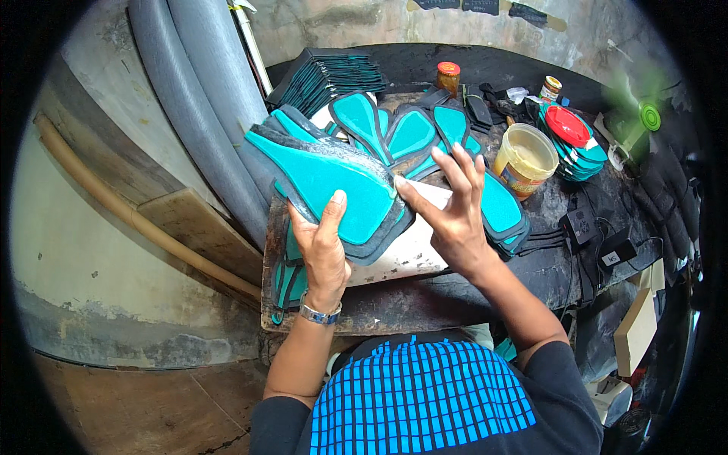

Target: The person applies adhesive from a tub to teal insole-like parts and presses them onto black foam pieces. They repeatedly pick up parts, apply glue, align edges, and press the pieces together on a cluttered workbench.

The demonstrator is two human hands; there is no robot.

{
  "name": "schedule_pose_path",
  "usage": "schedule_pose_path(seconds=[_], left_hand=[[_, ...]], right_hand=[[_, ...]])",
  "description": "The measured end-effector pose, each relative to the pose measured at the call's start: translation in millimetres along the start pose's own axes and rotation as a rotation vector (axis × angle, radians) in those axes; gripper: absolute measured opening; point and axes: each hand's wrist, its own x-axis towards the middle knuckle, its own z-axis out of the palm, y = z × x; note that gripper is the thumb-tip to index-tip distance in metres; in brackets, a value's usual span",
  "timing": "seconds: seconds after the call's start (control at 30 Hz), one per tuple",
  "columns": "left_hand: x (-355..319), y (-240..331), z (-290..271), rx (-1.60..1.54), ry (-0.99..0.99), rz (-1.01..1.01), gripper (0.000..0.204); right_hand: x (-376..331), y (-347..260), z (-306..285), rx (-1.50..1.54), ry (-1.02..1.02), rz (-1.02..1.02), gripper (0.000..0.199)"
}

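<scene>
While the left hand (324,246) grips the teal pad (330,186) from below, thumb clamped on its face, the right hand (455,208) touches its near end with fingers spread. Its long axis runs up-left, above the board (402,262). Beyond, more pads (413,133) crowd the bench; a tub (525,159) stands right.

Counts: 2 hands, left hand (322,243) and right hand (453,212). 1 yellow glue tub (525,159) on the counter (425,299). 2 small jars behind it: orange-lidded (448,76), white-lidded (551,88). 1 red lid (567,125) right of tub. Teal pieces: too many, overlapping.
</scene>
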Motion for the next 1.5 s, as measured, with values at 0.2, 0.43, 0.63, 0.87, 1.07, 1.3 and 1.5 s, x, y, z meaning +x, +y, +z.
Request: schedule_pose_path(seconds=[0.2, 0.43, 0.63, 0.87, 1.07, 1.3, 1.5], left_hand=[[3.5, 4.3, -5.6, 0.023, -0.065, -0.046, 0.048], [7.2, -4.8, -1.4, -0.051, -0.017, -0.025, 0.050], [5.4, -16.2, 7.7, -0.060, 0.112, 0.009, 0.049], [-1.5, -32.4, 28.9, -0.182, 0.210, 0.061, 0.050], [-13.9, -37.9, 9.6, 0.042, -0.169, 0.198, 0.070], [15.7, 35.5, -24.0, -0.528, -0.482, -0.476, 0.060], [-2.2, 10.0, -11.1, 0.044, -0.256, -0.473, 0.090]], right_hand=[[14.8, 23.8, 0.0, 0.051, -0.190, -0.010, 0.069], [3.1, 0.4, 3.1, 0.101, -0.077, -0.241, 0.059], [-4.7, -6.6, 10.9, 0.013, -0.054, -0.196, 0.067], [2.4, -30.6, 22.0, 1.346, -0.006, 0.714, 0.084], [41.8, -7.8, 11.0, 1.410, 0.176, 0.643, 0.112], [43.1, 23.4, -6.8, 1.718, -0.213, 0.748, 0.096], [22.8, 14.6, 30.0, 1.389, -0.310, 1.065, 0.086]])
